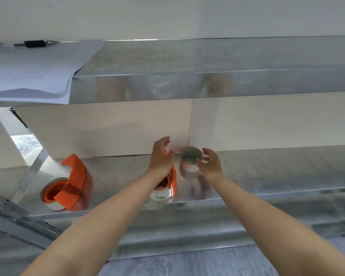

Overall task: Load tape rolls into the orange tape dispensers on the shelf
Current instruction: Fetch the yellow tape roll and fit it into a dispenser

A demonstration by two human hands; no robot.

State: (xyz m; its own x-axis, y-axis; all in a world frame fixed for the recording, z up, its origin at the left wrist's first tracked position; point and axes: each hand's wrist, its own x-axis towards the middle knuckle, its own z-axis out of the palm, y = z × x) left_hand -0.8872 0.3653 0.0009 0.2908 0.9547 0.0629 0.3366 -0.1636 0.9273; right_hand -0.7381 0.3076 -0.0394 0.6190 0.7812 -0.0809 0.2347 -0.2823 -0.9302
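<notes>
Two orange tape dispensers lie on the lower metal shelf (267, 172). The left dispenser (74, 180) holds a clear tape roll (54, 204) on its orange hub. The middle dispenser (172, 182), also with a roll in it, lies under my left hand (160, 156), whose palm rests on its orange top with the fingers lifted and spread. Just to its right a loose tape roll (188, 159) stands on the shelf near the back wall. My right hand (209, 164) curls around that roll, thumb on its rim, fingers at its right side.
The upper metal shelf (207, 82) overhangs the work area, with white paper sheets (28, 72) and a black-handled tool (35, 44) at its left. A slanted metal frame rail (18, 220) runs at the lower left. Grey floor (187, 263) shows below.
</notes>
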